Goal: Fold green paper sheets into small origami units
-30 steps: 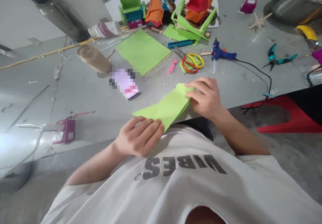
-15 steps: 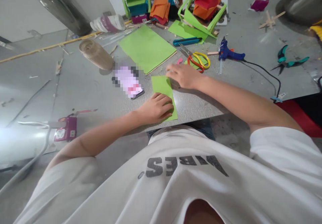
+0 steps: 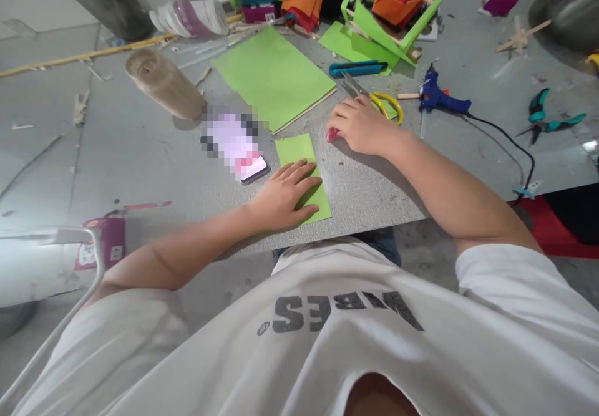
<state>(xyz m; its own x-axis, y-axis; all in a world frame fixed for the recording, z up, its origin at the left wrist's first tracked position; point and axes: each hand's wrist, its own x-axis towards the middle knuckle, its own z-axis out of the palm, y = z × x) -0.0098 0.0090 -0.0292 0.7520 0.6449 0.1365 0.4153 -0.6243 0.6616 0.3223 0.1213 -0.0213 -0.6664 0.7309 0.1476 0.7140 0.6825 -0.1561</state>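
My left hand (image 3: pixel 286 199) lies flat on a narrow green paper strip (image 3: pixel 296 146) near the table's front edge, fingers somewhat spread. My right hand (image 3: pixel 362 124) has its fingers curled round a small pink object (image 3: pixel 332 135); only one end pokes out, so its kind stays unclear. Partly covered by that hand are scissors (image 3: pixel 394 105), with a yellow handle loop and the blades showing. Left of the strip rests a phone (image 3: pixel 255 169), its screen blurred out. A larger green sheet (image 3: pixel 276 76) lies beyond the strip.
Behind the scissors is a blue utility knife (image 3: pixel 358 68). A blue glue gun (image 3: pixel 437 93) with a cord and teal-handled pliers (image 3: pixel 545 116) lie on the right. A tan roll (image 3: pixel 163 85) and a plastic bottle (image 3: pixel 189 18) are on the left. Paper chair models (image 3: pixel 397 4) stand at the back.
My right hand has left the strip's far corner, moved right and closed on the pink object. My left hand's fingers have straightened and spread on the paper. The view has shifted slightly.
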